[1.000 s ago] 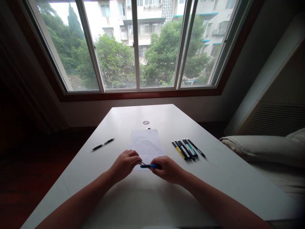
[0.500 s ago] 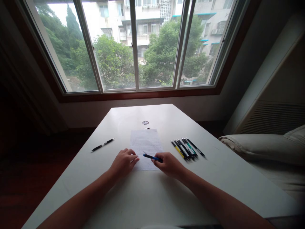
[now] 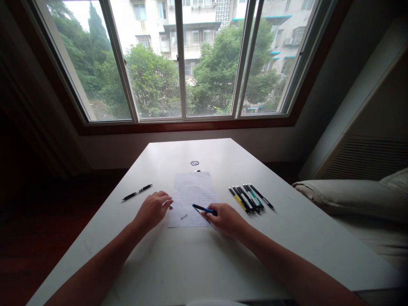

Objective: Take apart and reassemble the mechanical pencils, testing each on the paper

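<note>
My right hand (image 3: 225,216) grips a blue and black pen (image 3: 204,209) above the lower right of a lined sheet of paper (image 3: 193,187). Beneath the pen, a thin dark stick like a pen refill (image 3: 202,213) pokes out from the same fingers. A tiny grey spring-like piece (image 3: 184,216) lies on the lower part of the sheet. At the paper's left edge my left hand (image 3: 153,210) is closed, fingertips together around a small dark bit too small to name.
Several pens (image 3: 247,199), one yellow and one green among them, lie side by side right of the paper. A single black pen (image 3: 137,192) rests at the left. The white table (image 3: 178,263) narrows toward the window; a round mark (image 3: 194,163) sits beyond the sheet.
My left hand has moved left, away from the pen, to the paper's edge. The small spring-like piece now shows on the sheet. The thin stick by my right hand points lower.
</note>
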`<act>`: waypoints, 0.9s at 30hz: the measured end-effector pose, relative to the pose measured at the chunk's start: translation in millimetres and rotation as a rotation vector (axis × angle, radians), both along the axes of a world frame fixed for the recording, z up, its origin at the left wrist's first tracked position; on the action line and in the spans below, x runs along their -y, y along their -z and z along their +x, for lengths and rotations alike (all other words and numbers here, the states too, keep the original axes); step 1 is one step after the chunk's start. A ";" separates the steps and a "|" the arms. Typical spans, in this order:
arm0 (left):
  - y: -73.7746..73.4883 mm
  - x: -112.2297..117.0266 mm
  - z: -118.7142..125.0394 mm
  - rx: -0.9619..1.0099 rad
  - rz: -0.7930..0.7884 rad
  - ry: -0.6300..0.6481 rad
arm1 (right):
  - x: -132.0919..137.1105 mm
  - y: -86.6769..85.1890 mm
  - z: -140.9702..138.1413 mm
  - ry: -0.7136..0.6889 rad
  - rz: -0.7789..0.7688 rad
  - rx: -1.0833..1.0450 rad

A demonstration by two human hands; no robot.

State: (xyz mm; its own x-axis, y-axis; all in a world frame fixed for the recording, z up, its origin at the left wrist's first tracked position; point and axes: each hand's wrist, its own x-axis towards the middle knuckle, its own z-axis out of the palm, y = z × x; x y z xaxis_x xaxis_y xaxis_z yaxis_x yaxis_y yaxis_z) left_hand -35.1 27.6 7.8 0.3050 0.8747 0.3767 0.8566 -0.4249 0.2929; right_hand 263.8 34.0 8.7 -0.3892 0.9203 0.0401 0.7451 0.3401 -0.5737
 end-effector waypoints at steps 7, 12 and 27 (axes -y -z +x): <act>5.9 0.4 -2.1 -0.007 -0.075 0.024 | -4.8 -6.6 5.5 0.177 0.064 0.002; 9.6 1.8 3.2 -0.002 -0.121 0.067 | -10.4 -7.8 15.0 0.241 0.137 0.056; 7.1 4.6 6.5 -0.027 -0.133 0.092 | -16.7 -3.0 23.4 0.255 -0.038 0.230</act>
